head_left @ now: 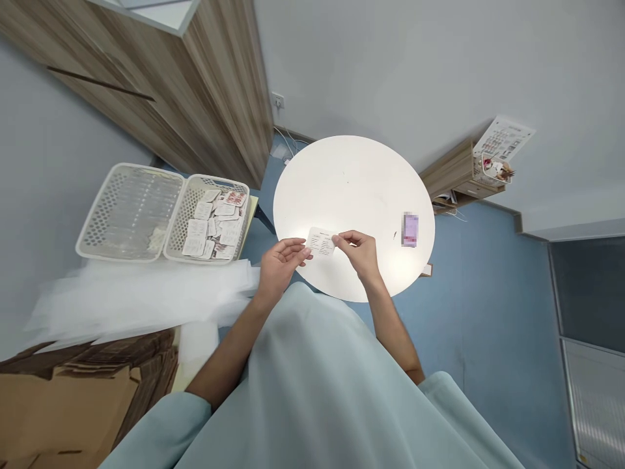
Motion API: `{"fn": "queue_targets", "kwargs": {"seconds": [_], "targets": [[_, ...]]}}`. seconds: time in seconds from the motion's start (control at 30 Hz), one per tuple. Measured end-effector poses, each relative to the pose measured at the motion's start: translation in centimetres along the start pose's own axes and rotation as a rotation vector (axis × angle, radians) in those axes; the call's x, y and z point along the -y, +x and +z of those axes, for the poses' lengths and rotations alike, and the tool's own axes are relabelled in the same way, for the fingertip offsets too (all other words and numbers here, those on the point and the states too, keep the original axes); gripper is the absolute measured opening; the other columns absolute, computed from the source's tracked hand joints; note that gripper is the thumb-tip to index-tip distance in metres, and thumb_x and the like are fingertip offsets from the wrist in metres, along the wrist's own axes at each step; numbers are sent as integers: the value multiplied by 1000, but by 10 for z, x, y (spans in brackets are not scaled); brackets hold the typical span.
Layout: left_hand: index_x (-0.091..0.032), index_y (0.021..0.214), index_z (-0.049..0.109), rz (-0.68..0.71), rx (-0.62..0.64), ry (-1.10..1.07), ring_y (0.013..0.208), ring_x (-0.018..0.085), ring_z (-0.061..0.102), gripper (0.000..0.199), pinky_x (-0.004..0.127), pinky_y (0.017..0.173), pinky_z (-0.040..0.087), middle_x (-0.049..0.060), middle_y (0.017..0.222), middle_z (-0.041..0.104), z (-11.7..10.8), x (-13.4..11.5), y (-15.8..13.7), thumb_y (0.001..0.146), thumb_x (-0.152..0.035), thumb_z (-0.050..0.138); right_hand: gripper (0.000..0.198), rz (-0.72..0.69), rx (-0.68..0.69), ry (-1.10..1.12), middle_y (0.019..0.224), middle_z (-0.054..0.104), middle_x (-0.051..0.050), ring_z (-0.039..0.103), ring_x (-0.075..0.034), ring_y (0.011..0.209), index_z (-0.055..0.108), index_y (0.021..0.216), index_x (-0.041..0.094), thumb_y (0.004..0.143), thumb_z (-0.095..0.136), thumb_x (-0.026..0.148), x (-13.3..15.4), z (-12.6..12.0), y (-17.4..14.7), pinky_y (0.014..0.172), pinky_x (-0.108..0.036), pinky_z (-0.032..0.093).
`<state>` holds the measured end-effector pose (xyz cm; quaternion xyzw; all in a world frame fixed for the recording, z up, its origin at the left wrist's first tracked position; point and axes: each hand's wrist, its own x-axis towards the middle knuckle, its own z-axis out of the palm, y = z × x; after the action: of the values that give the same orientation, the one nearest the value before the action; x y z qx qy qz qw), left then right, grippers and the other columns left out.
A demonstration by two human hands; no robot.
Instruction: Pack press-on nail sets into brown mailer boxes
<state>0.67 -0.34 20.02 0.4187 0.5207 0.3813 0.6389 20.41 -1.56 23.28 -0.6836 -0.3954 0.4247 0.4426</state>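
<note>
A small white printed card (321, 241) with rounded corners is held up over the near edge of the round white table (351, 176). Its left edge is between the thumb and fingers of my left hand (282, 262). At the card's upper right corner, the thumb and forefinger of my right hand (359, 251) pinch it. Lines of dark text face me, too small to read. On the right part of the tabletop lies a purple-and-pink rectangular item (410, 230), blurred out.
Left of the table stand two white plastic baskets, one with clear bags (141, 208), one with many printed cards (215, 225). White foam sheets (146, 296) and flattened cardboard boxes (68, 410) lie below them. A wooden cabinet (209, 85) and a small shelf (454, 169) stand beyond.
</note>
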Motion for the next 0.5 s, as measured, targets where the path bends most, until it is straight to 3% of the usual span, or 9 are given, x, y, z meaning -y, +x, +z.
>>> {"fn": "queue_targets", "kwargs": {"seconds": [0.2, 0.4, 0.5], "targets": [[-19, 115, 71, -51, 90, -48, 103, 28, 75, 59, 36, 81, 59, 12, 110, 78, 3, -1, 0, 75, -59, 87, 28, -6, 46, 68, 85, 77, -4, 66, -21, 82, 78, 78, 23, 79, 80, 50, -7, -12, 3, 79, -35, 54], [-19, 136, 68, -231, 555, -325, 121, 37, 72, 82, 42, 94, 59, 21, 136, 71, 6, -4, 4, 77, -75, 79, 30, -4, 166, 139, 85, 75, -3, 66, -21, 83, 78, 80, 24, 81, 80, 53, -8, -22, 2, 71, -33, 52], [-21, 137, 69, -246, 625, -356, 120, 39, 72, 87, 44, 95, 58, 21, 136, 71, 12, -1, 5, 73, -78, 80, 31, -11, 203, 139, 87, 75, -3, 67, -22, 84, 77, 80, 24, 82, 79, 55, -9, -22, 1, 70, -34, 52]]}}
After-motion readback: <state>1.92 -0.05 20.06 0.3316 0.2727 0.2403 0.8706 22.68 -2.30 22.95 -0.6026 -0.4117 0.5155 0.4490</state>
